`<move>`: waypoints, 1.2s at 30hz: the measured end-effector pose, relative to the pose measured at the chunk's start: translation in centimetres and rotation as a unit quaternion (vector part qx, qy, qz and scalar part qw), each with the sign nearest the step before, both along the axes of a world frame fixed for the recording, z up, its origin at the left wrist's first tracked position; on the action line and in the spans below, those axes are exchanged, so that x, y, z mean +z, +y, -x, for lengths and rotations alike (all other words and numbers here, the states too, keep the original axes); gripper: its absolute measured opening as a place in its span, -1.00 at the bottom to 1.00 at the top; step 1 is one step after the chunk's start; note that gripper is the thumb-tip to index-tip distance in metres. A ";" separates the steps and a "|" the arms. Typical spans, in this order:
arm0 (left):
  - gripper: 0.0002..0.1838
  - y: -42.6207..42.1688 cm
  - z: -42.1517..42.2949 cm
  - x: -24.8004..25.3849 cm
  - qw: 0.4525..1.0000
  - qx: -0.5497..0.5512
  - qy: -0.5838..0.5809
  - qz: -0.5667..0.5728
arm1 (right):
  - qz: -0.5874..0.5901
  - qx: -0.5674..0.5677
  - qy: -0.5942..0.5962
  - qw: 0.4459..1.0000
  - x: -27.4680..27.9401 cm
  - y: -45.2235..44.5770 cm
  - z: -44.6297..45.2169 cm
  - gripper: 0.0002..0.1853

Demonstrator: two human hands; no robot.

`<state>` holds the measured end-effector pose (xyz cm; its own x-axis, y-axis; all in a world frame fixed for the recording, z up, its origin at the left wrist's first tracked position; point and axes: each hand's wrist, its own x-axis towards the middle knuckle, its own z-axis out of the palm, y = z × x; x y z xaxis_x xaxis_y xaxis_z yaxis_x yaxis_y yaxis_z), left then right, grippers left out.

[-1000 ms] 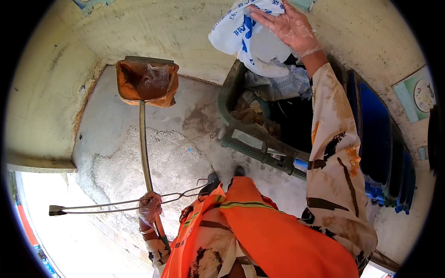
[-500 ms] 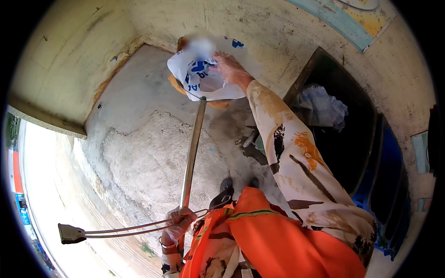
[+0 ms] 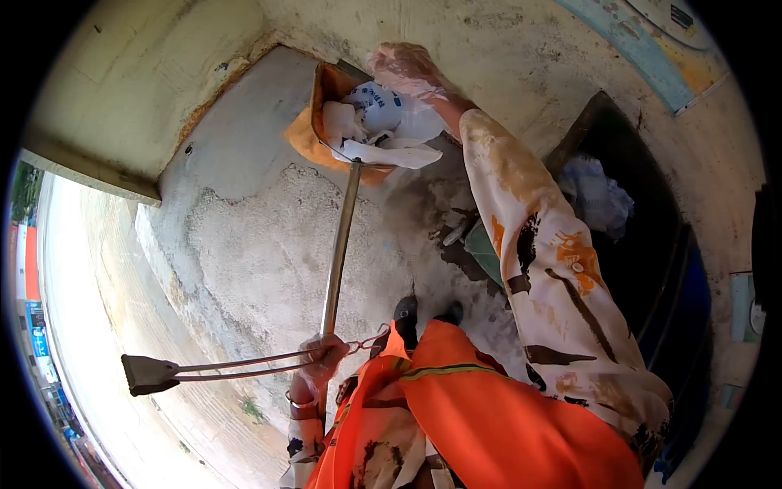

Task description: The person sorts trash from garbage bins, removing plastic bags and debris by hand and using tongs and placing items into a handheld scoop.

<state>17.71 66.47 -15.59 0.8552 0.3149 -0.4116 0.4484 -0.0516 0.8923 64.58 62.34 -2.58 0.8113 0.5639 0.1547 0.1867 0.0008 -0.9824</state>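
Observation:
My left hand (image 3: 323, 360), in a clear glove, is closed around the metal pole (image 3: 340, 244) and long tongs (image 3: 240, 367). The pole runs up to an orange scoop (image 3: 305, 140), where a white plastic bag with blue print (image 3: 379, 107) lies partly over the front rim. My right hand (image 3: 406, 70), also in a clear glove, is at the scoop's back right, beside the bag. Its fingers are curled, and what they hold, if anything, is hidden.
At the right, a dark bin (image 3: 631, 179) holds a crumpled pale bag (image 3: 599, 196). A green object (image 3: 483, 251) lies partly behind the right sleeve. Walls rise behind the scoop, and a raised edge (image 3: 90, 173) stands at the left.
The white bag has moved from over the bin at the right into the scoop. My right hand moved left with it, and its fingers have curled. The left hand keeps the pole and tongs.

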 end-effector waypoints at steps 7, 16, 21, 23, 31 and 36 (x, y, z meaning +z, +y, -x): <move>-0.86 3.7 -5.3 -1.9 0.982 0.122 -0.021 0.143 | 0.276 0.163 -0.231 0.919 -13.8 -10.4 17.9 -0.88; -0.82 5.9 -8.4 -1.7 0.924 0.194 -0.146 0.294 | 0.217 -0.003 -0.290 0.932 -21.4 -18.0 25.0 -0.62; -0.77 4.3 -8.0 -0.3 0.921 0.168 -0.213 0.279 | 0.352 0.055 -0.367 0.859 -22.2 -18.6 25.1 -0.66; -0.71 4.7 -7.7 -0.8 0.910 0.139 -0.208 0.331 | 0.424 0.045 -0.467 0.775 -24.8 -18.6 25.6 -0.74; -0.64 3.9 -7.6 0.1 0.917 0.076 -0.214 0.329 | 0.279 0.069 -0.270 0.919 -18.8 -21.5 27.0 -0.85; -0.28 2.7 -7.4 0.4 0.946 0.049 -0.172 0.269 | 0.296 0.032 -0.072 0.952 -11.0 -28.7 29.1 -0.76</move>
